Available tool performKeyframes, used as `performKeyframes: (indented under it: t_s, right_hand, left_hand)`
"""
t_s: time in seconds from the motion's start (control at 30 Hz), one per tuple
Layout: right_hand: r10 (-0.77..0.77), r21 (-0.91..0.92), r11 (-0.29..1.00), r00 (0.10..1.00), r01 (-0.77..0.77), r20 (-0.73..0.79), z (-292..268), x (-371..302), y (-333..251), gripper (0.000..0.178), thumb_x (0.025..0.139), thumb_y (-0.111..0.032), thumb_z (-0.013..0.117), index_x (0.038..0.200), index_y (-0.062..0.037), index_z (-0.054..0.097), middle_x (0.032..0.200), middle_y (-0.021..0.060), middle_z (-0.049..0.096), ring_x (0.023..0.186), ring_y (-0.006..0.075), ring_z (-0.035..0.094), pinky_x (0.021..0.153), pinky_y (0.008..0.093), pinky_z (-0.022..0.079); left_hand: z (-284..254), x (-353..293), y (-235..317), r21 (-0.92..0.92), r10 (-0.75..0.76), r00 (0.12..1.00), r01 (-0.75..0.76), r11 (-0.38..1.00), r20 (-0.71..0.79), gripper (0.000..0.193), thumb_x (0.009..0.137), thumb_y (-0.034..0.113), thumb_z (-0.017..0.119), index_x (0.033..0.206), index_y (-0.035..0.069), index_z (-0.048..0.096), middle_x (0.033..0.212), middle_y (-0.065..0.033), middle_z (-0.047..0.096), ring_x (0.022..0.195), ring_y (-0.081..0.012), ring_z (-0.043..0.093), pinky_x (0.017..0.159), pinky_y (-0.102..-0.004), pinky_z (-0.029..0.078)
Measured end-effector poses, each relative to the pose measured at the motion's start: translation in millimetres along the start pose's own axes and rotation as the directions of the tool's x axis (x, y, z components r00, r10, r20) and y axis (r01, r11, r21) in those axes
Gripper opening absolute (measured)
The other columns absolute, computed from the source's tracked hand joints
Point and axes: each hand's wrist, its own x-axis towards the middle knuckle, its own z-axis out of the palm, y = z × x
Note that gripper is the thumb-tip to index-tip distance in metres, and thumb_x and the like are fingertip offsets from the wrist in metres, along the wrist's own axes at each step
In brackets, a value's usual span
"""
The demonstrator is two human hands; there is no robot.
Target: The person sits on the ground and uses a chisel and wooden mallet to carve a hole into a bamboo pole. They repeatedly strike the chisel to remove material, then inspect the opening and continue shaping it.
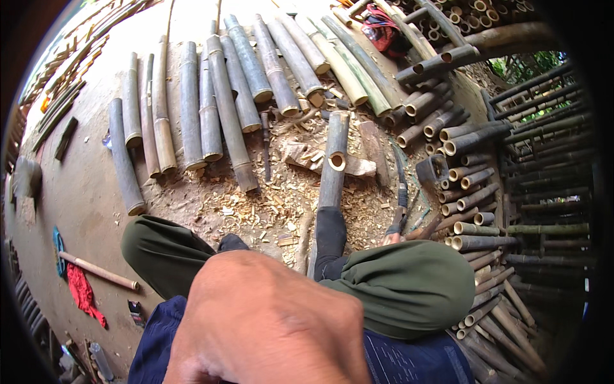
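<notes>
The back of my left hand (275, 320) fills the lower middle, close up, with its fingers hidden from view. Part of my right hand (391, 239) shows beyond my right knee, closed at the handle end of a machete (401, 185); the knee hides the rest. The machete's curved blade points away from me. Between my legs lies a thick bamboo tube (333, 182) with a round hole cut in its upper side. My dark-socked foot (330, 233) presses on its near end. A rough wood block (300, 157) lies under or beside the tube.
Wood chips (256, 214) cover the ground around the tube. Several bamboo lengths (208, 109) lie in a row ahead. Stacked bamboo (473, 185) stands at the right. A red cloth (83, 294) and a thin stick (102, 271) lie at the left.
</notes>
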Motion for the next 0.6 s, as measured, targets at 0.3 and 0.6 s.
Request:
performKeyframes:
  t_s: [0.3, 0.6]
  right_hand:
    - [-0.256, 0.383, 0.861, 0.937, 0.333, -0.239, -72.8, 92.0, -157.8, 0.023, 0.103, -0.034, 0.056, 0.108, -0.0125, 0.059, 0.083, 0.0075, 0.070, 0.054, 0.0152, 0.059, 0.040, 0.0283, 0.043]
    - [0.158, -0.159, 0.973, 0.984, -0.168, -0.078, -125.3, 234.9, -241.3, 0.029, 0.101, -0.037, 0.055, 0.107, -0.0085, 0.061, 0.071, 0.0123, 0.068, 0.047, 0.0173, 0.054, 0.039, 0.0294, 0.034]
  left_hand:
    - [-25.1, 10.6, -23.4, -0.101, -0.054, 0.996, 0.047, 0.994, -0.070, 0.049, 0.088, 0.040, 0.075, 0.102, -0.005, 0.063, 0.080, -0.0138, 0.065, 0.055, -0.0255, 0.059, 0.050, -0.0391, 0.045]
    - [-65.7, 21.1, -53.0, -0.178, -0.069, 0.981, 0.036, 0.983, -0.182, 0.050, 0.087, 0.037, 0.078, 0.109, -0.005, 0.063, 0.079, -0.0109, 0.066, 0.057, -0.0208, 0.060, 0.050, -0.0365, 0.045]
